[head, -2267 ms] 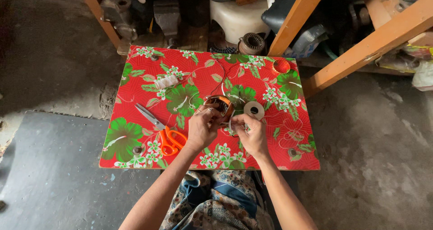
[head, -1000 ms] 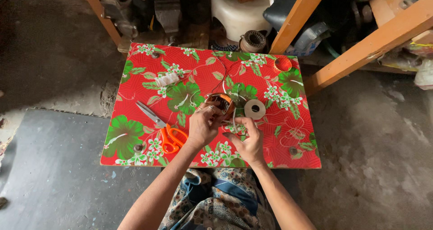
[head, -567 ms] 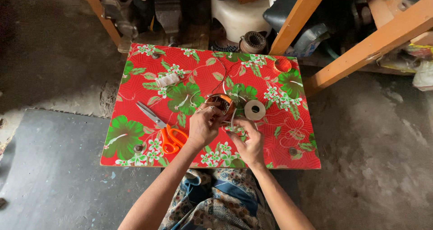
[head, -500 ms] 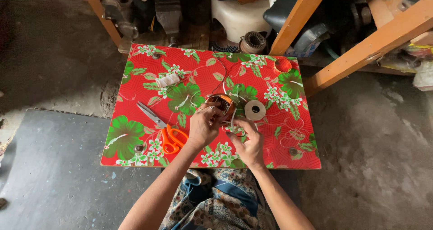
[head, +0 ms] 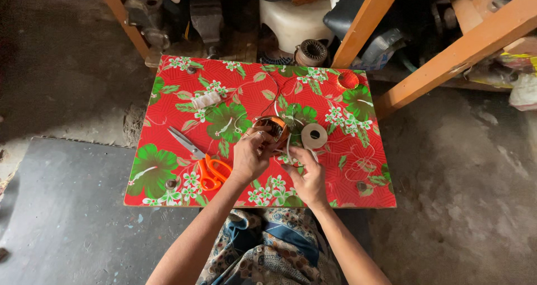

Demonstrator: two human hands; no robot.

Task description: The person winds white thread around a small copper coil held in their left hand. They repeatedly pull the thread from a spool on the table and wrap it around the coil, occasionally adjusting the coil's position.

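- The left hand (head: 250, 155) sits at the centre of the frame, its fingers curled around a small coppery coil (head: 273, 129), which it holds just above the surface (head: 168, 176).
- The right hand (head: 307, 176), just lower right of the left, has its fingers pinched on what looks like a thin pale strip (head: 288, 146) running up toward the coil.
- A roll of white tape (head: 314, 135) lies just right of the coil.
- Orange-handled scissors (head: 202, 161) lie left of the left hand.
- An orange cap (head: 348, 80) rests at the surface's upper right.
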